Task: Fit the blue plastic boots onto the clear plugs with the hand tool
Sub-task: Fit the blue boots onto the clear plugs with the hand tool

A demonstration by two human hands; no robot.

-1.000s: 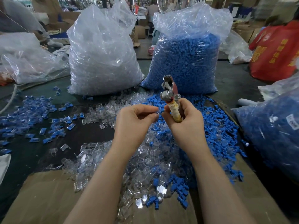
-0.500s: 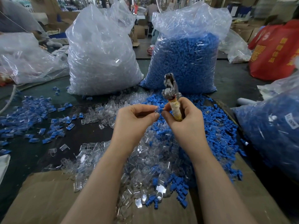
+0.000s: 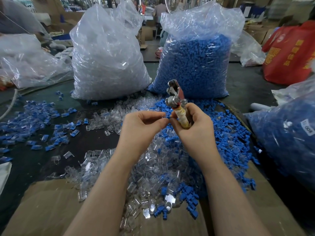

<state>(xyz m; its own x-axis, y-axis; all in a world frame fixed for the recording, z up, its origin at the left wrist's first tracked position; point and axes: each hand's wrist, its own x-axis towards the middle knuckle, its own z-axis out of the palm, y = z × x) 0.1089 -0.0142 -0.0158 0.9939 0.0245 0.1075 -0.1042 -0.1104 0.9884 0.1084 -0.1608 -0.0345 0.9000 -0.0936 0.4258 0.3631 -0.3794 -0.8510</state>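
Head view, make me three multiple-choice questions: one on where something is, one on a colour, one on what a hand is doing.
1. Where is the big bag of blue boots?
A. right of the clear-plug bag
B. left of it
C. on the cardboard

2. What colour is the tool handle's wrapping?
A. green
B. yellowish
C. black

3. What is the right hand doing?
A. lying flat on the table
B. hanging idle
C. gripping the hand tool

Answers: 1 A, the blue bag stands right of the clear one. 2 B, the wrap looks pale yellow. 3 C, its fingers curl round the handle.
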